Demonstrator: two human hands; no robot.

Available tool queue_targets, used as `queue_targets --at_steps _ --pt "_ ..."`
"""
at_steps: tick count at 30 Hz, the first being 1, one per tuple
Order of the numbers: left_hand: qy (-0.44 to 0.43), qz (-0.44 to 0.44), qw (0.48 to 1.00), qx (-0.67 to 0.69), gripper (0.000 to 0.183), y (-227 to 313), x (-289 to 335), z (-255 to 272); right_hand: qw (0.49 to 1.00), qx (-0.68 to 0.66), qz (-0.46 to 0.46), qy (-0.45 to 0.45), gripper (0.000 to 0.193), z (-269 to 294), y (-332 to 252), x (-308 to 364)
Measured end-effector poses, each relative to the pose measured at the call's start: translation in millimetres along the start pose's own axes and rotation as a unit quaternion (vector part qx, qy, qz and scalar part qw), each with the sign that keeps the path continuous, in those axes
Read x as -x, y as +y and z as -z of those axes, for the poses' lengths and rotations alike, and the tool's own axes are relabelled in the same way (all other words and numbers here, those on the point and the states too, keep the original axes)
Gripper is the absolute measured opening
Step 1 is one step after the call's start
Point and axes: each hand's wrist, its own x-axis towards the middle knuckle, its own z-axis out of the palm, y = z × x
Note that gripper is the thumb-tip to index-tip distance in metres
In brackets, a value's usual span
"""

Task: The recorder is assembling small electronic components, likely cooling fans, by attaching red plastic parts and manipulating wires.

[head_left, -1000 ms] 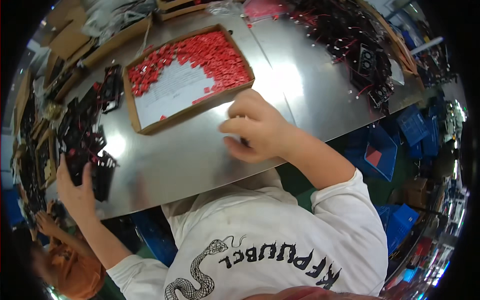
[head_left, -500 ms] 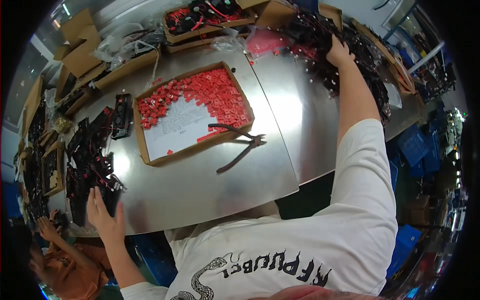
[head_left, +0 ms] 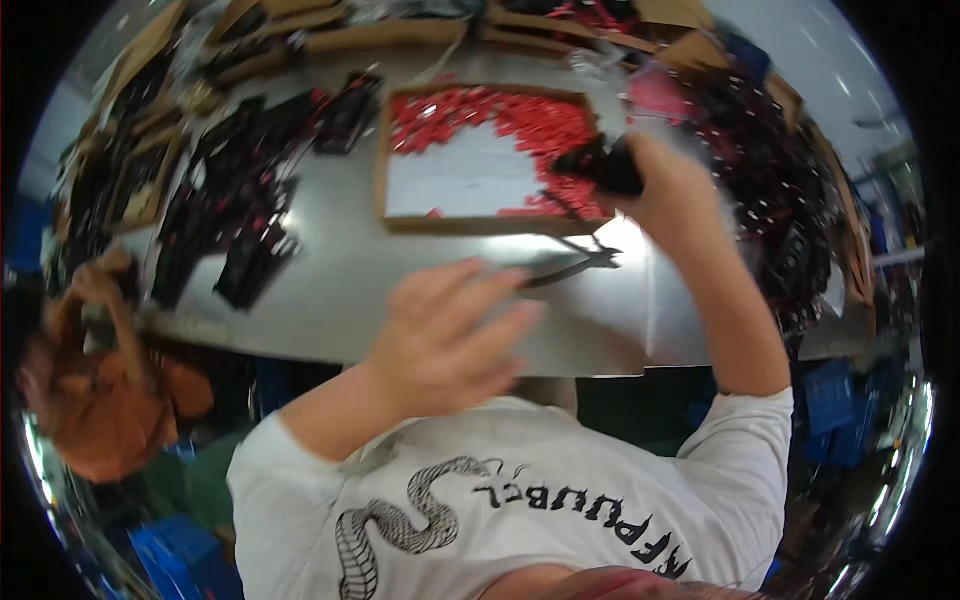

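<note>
Upper right of frame: my right hand [head_left: 672, 190] closes its grip on a small black plastic part [head_left: 603, 168] above the shallow cardboard tray of red pieces [head_left: 480, 222]; left hand [head_left: 445, 335], grip open, blurred, hovers at centre near the black-handled pliers [head_left: 575, 265] lying on the grey metal worktop [head_left: 330, 290]; I judge steadying the part first best

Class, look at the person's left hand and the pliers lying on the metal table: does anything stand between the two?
Nothing visible does. The left hand hangs open just in front of the pliers, whose handles point toward it across bare metal table. The cardboard tray of red parts lies beyond the pliers. The right hand holds a black part over that tray.
</note>
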Motion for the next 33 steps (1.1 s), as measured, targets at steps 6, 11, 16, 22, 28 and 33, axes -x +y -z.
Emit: queue_targets --at_steps 6,11,16,22,28,33 --pt "0.132 0.152 0.979 0.032 0.096 2.5 -8.1 -19.7 0.861 -0.504 -0.050 0.034 0.053 -50.3 -130.7 61.0" --pt "0.158 0.268 0.932 0.184 0.090 -11.7 29.4 -24.7 0.796 -0.593 -0.003 -0.120 0.068 -88.8 -159.7 67.0" --pt "0.148 0.285 0.924 0.207 0.088 -27.8 41.3 -3.3 0.644 -0.741 -0.057 -0.181 0.058 -92.7 -182.9 58.8" --pt "0.073 0.350 0.915 0.187 0.087 -30.8 50.9 -4.7 0.598 -0.791 -0.133 -0.004 0.034 -117.9 -203.9 35.5" --pt "0.064 0.347 0.879 0.322 0.100 -40.4 56.4 14.2 0.600 -0.793 -0.076 -0.079 0.044 -123.3 -203.7 13.3" --pt "0.023 0.406 0.875 0.263 0.091 -56.5 79.0 39.5 0.941 -0.294 0.152 -0.076 0.035 -103.7 -152.1 -83.7"
